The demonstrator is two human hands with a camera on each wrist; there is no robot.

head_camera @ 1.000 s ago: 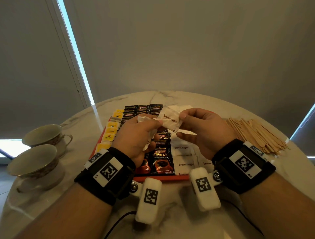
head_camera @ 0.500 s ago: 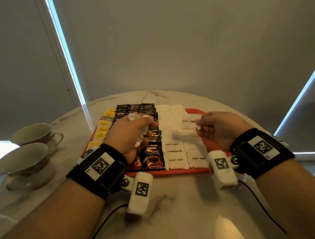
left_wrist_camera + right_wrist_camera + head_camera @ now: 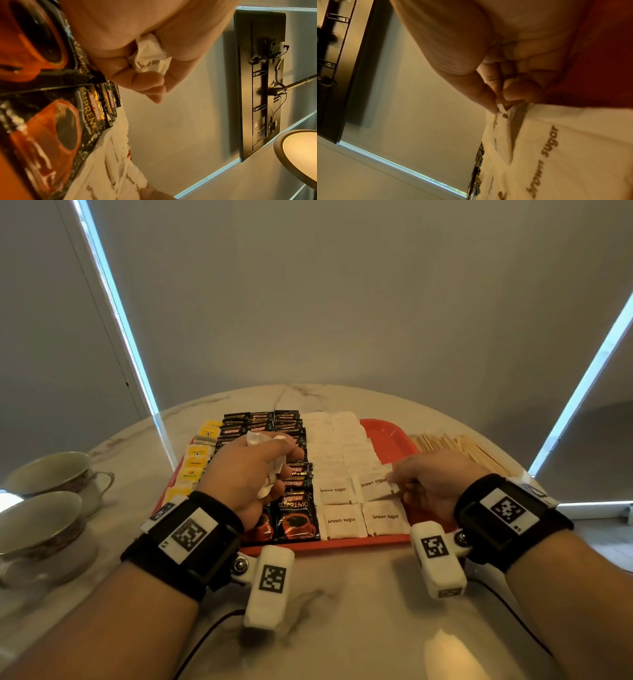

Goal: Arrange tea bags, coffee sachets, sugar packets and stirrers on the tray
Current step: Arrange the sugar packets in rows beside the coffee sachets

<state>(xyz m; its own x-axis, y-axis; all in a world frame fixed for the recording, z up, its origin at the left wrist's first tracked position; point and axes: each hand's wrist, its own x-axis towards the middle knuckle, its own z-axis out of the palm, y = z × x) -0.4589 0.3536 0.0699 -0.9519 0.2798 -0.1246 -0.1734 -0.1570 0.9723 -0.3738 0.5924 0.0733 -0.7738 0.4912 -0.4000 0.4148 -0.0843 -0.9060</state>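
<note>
Two hands work over a red tray (image 3: 387, 433) on a marble table (image 3: 342, 611). Left hand (image 3: 246, 474) hangs above the coffee sachets (image 3: 296, 513), its fingers curled round a crumpled bunch of white sugar packets (image 3: 150, 59), with "brown sugar" print showing between thumb and fingers in the left wrist view. Right hand (image 3: 428, 481) is low at the tray's right side, thumb and forefinger pinching the corner of one packet (image 3: 373, 486) that lies in the right sugar column, overlapping the packet nearest the front edge; in the right wrist view the pinch sits on the packet's corner (image 3: 500, 109). On the tray, from left to right, run yellow tea bags (image 3: 197, 460), black sachets in overlapping rows, then two columns of white sugar packets. Bare red tray shows at the far right corner. Wooden stirrers (image 3: 472, 450) lie in a heap on the table just right of the tray. Two cups (image 3: 44, 508) on saucers stand at the table's left edge, well apart from the tray.
</note>
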